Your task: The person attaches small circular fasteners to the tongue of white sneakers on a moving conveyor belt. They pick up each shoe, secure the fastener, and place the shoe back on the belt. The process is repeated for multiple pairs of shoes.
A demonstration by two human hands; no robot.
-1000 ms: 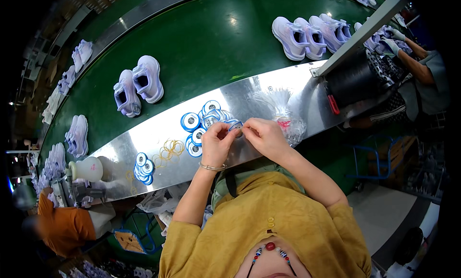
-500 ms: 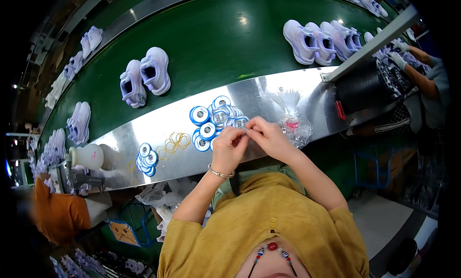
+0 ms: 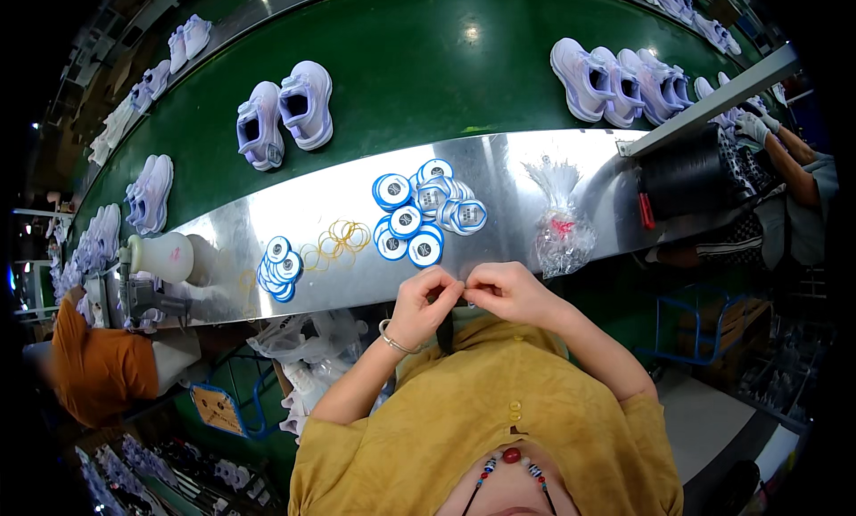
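My left hand (image 3: 415, 311) and my right hand (image 3: 510, 293) meet at the metal table's near edge, in front of my chest. Thumb and fingertips are pinched together on each, tip to tip. Whatever lies between them is too small or hidden to make out. Just beyond them is a spread pile of round white tags with blue rims (image 3: 406, 222); some carry silvery faces. A smaller stack of the same tags (image 3: 283, 266) lies to the left. Thin yellowish loops (image 3: 348, 238), like rubber bands, lie between the two piles.
Right of the tags lies a bundle of clear plastic strands (image 3: 560, 214) with a red mark. Pale lilac sneakers (image 3: 306, 106) stand on the green belt (image 3: 428, 79). A white container (image 3: 162, 258) stands left. A metal bar (image 3: 713, 101) slants at right; co-workers are at both sides.
Both hands have drawn back from the tag pile toward my body, still pinched together. More of the pile shows now. The whole view has shifted slightly.
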